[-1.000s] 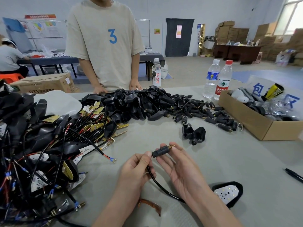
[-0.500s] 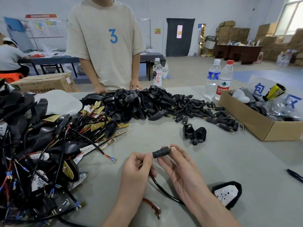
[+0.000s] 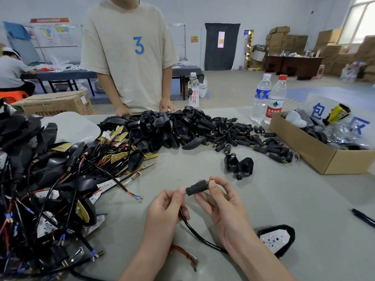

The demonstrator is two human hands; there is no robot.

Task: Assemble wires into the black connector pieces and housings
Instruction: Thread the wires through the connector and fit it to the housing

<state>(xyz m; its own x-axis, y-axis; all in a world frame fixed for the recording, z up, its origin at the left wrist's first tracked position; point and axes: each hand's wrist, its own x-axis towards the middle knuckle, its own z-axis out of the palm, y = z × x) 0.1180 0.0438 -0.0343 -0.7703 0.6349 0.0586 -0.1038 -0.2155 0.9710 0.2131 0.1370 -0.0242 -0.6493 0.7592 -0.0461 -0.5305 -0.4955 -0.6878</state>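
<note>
Seating the black cable (image 3: pixel 194 232) in the small black connector (image 3: pixel 196 187) looks like the step in hand, held in the air just above the grey table (image 3: pixel 304 209), near the person's chest. The left hand (image 3: pixel 164 209) pinches the cable between thumb and forefinger right behind the connector, and the right hand (image 3: pixel 225 211) has thumb and fingers clamped on the connector's front, where a brass tip shows. To do it well, feed the cable straight along the bore, grip close to the entry so it cannot buckle, and let the right hand only steady. The cable's far end runs under the right wrist toward a black housing (image 3: pixel 277 240). Readable writing: a blue "3" on the shirt (image 3: pixel 139 45), "DTY" on a cardboard box (image 3: pixel 54 105), "农夫山" on a red-labelled bottle (image 3: pixel 275 106), and a blue "包" on a white sign (image 3: pixel 316 113).
</note>
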